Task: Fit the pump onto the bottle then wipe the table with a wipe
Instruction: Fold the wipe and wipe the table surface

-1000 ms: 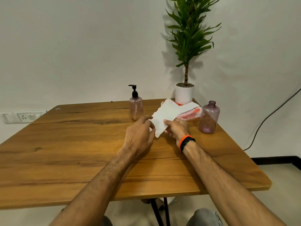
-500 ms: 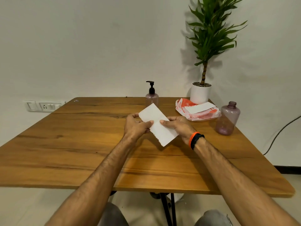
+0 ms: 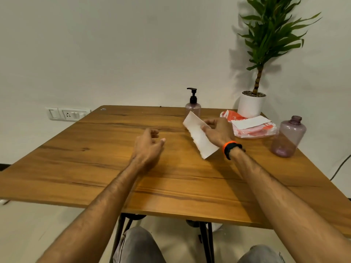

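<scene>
My right hand pinches a white folded wipe just above the wooden table, right of centre. My left hand hovers over the table's middle with loosely curled fingers and holds nothing. A pale purple bottle with a black pump fitted on it stands at the far edge behind the wipe. The red and white wipe pack lies at the back right with a white sheet sticking out of its top.
A second purple bottle without a cap stands near the right edge. A potted plant in a white pot sits in the back right corner. A wall socket is at the left; a cable hangs at the right.
My left hand has let go of the wipe and moved left. The wipe stays with my right hand, further right. The view has turned left.
</scene>
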Motion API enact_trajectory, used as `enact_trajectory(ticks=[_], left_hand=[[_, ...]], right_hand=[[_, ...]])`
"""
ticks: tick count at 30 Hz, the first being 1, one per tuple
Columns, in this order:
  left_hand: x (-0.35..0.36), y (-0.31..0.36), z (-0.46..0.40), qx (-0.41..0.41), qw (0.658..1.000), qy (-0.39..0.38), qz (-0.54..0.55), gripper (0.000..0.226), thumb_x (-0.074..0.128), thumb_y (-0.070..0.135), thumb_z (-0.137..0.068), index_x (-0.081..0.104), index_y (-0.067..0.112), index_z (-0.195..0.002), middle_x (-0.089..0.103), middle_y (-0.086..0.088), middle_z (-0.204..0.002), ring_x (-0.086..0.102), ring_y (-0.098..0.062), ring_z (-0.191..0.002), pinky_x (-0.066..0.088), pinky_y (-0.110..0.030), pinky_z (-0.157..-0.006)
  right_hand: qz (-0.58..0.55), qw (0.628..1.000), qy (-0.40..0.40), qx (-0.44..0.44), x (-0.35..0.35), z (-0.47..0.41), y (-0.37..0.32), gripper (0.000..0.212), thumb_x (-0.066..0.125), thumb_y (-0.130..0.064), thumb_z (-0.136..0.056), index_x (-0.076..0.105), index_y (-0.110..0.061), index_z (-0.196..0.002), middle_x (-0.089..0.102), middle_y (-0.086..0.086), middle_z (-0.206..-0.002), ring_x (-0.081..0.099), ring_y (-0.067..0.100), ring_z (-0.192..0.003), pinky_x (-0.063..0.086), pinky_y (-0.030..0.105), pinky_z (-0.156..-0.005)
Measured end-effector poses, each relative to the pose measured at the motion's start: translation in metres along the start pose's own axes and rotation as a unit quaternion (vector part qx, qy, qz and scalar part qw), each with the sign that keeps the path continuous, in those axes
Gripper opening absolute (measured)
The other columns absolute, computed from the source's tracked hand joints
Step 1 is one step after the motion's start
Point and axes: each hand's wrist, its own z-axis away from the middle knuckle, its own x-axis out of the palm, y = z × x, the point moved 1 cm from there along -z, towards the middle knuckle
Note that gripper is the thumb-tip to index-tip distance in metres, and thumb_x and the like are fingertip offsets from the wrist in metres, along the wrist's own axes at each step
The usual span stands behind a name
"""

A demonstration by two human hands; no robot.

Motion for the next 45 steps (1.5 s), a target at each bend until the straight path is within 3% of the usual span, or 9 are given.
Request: enact_trajectory(ticks=[2, 4, 6, 8, 14, 19, 28, 36, 45], left_hand=[[-0.014, -0.018, 0.000, 0.019, 0.995, -0.014, -0.095, 0.039, 0.062, 0.028, -0.092, 0.055, 0.014, -0.128, 0.061, -0.003, -0.129, 0.060, -0.016, -0.111, 0.051, -0.027, -0.092], [-0.024, -0.033, 0.000, 0.025, 0.987, -0.018, -0.160, 0.036, 0.060, 0.028, -0.093, 0.059, 0.012, -0.125, 0.064, -0.009, -0.127, 0.060, -0.024, -0.116, 0.046, -0.032, -0.100], [-0.028, -0.044, 0.002, 0.032, 0.978, -0.027, -0.206, 0.033, 0.058, 0.027, -0.094, 0.062, 0.009, -0.121, 0.065, -0.012, -0.124, 0.059, -0.029, -0.115, 0.045, -0.036, -0.101], [-0.029, -0.051, 0.004, 0.053, 0.970, -0.035, -0.235, 0.032, 0.055, 0.027, -0.095, 0.062, 0.008, -0.119, 0.064, -0.014, -0.123, 0.057, -0.032, -0.116, 0.043, -0.040, -0.101], [-0.031, -0.058, 0.001, 0.068, 0.967, -0.044, -0.241, 0.033, 0.052, 0.029, -0.096, 0.060, 0.009, -0.120, 0.062, -0.012, -0.125, 0.054, -0.030, -0.117, 0.041, -0.042, -0.103], [-0.031, -0.060, 0.000, 0.073, 0.965, -0.052, -0.248, 0.035, 0.050, 0.031, -0.097, 0.058, 0.009, -0.124, 0.060, -0.010, -0.129, 0.053, -0.029, -0.119, 0.040, -0.041, -0.105], [-0.029, -0.063, -0.001, 0.082, 0.963, -0.050, -0.252, 0.035, 0.049, 0.031, -0.097, 0.058, 0.010, -0.125, 0.060, -0.010, -0.129, 0.052, -0.028, -0.119, 0.040, -0.042, -0.105], [-0.028, -0.065, -0.003, 0.075, 0.962, -0.044, -0.260, 0.036, 0.049, 0.033, -0.097, 0.058, 0.012, -0.125, 0.059, -0.008, -0.131, 0.052, -0.026, -0.121, 0.039, -0.041, -0.106], [-0.027, -0.063, 0.000, 0.070, 0.960, -0.037, -0.269, 0.036, 0.049, 0.033, -0.097, 0.059, 0.011, -0.123, 0.061, -0.010, -0.128, 0.053, -0.027, -0.119, 0.040, -0.041, -0.104]], right_hand=[[0.165, 0.975, 0.050, -0.138, 0.003, -0.003, -0.004, 0.018, 0.061, -0.021, -0.088, 0.075, -0.027, -0.099, 0.070, -0.007, -0.081, 0.062, 0.018, -0.073, 0.051, 0.031, -0.062], [0.302, 0.923, 0.055, -0.233, 0.011, -0.003, -0.003, 0.021, 0.063, -0.015, -0.087, 0.073, -0.028, -0.101, 0.066, 0.006, -0.076, 0.058, 0.024, -0.071, 0.051, 0.036, -0.065], [0.381, 0.885, 0.020, -0.268, 0.023, -0.001, 0.002, 0.022, 0.063, -0.013, -0.086, 0.073, -0.025, -0.102, 0.063, 0.009, -0.077, 0.053, 0.024, -0.070, 0.046, 0.034, -0.066], [0.401, 0.880, -0.040, -0.251, 0.033, 0.000, 0.008, 0.022, 0.058, -0.019, -0.089, 0.072, -0.025, -0.105, 0.067, 0.010, -0.085, 0.059, 0.027, -0.075, 0.049, 0.034, -0.067], [0.340, 0.916, -0.132, -0.164, 0.047, -0.008, 0.028, 0.033, 0.048, -0.036, -0.097, 0.061, -0.032, -0.127, 0.064, 0.011, -0.111, 0.060, 0.027, -0.097, 0.046, 0.032, -0.078], [0.268, 0.937, -0.188, -0.118, 0.051, -0.018, 0.035, 0.032, 0.044, -0.031, -0.100, 0.061, -0.019, -0.125, 0.064, 0.013, -0.118, 0.058, 0.027, -0.105, 0.046, 0.038, -0.090], [0.278, 0.918, -0.257, -0.117, 0.076, -0.026, 0.029, 0.043, 0.036, -0.028, -0.103, 0.039, -0.026, -0.146, 0.035, 0.006, -0.154, 0.033, 0.029, -0.140, 0.025, 0.039, -0.116], [0.249, 0.906, -0.308, -0.150, 0.097, -0.010, 0.014, 0.044, 0.032, -0.027, -0.104, 0.033, -0.025, -0.148, 0.026, 0.000, -0.158, 0.021, 0.023, -0.146, 0.009, 0.030, -0.117], [0.176, 0.884, -0.396, -0.174, 0.061, 0.035, 0.012, 0.042, 0.037, -0.027, -0.104, 0.037, -0.029, -0.146, 0.029, -0.006, -0.156, 0.019, 0.017, -0.146, 0.008, 0.033, -0.121]])
